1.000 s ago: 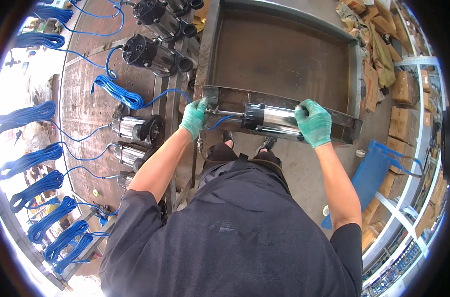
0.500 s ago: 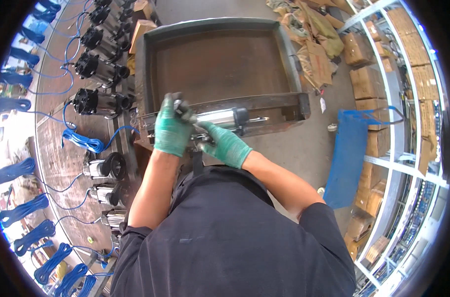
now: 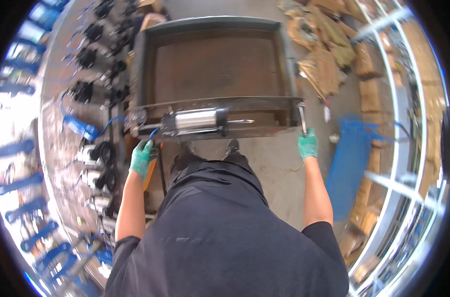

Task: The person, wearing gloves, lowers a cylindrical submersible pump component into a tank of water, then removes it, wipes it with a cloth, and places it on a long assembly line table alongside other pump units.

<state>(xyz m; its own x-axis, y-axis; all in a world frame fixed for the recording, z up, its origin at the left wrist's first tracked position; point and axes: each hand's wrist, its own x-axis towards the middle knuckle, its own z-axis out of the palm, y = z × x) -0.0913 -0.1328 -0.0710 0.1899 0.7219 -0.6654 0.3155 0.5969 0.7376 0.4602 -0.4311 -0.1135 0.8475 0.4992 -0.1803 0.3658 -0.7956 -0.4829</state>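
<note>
A silver motor [image 3: 197,120] with black ends and a thin shaft lies sideways on the front ledge of a rusty metal tank [image 3: 215,22]. My left hand [image 3: 142,157], in a green glove, is below the ledge's left end. Its fingers are closed at a short blue cord-like piece [image 3: 154,132] beside the motor; blur hides the exact grip. At the ledge's right end, my gloved right hand [image 3: 308,143] closes round the lower end of an upright silver metal rod [image 3: 303,119]. The rod's wider top is against the tank's corner.
Black-and-silver motors [image 3: 89,93] with coiled blue cables [image 3: 80,126] line the bench [image 3: 56,116] on the left. To the right are a blue sheet-like panel [image 3: 347,173], cardboard boxes [image 3: 371,96] and white shelving [image 3: 395,184]. Crumpled cardboard [image 3: 326,67] lies beyond the tank.
My hands have left the motor and moved wide apart, the left to the ledge's left end, the right to the rod. The motor now sits further left on the ledge.
</note>
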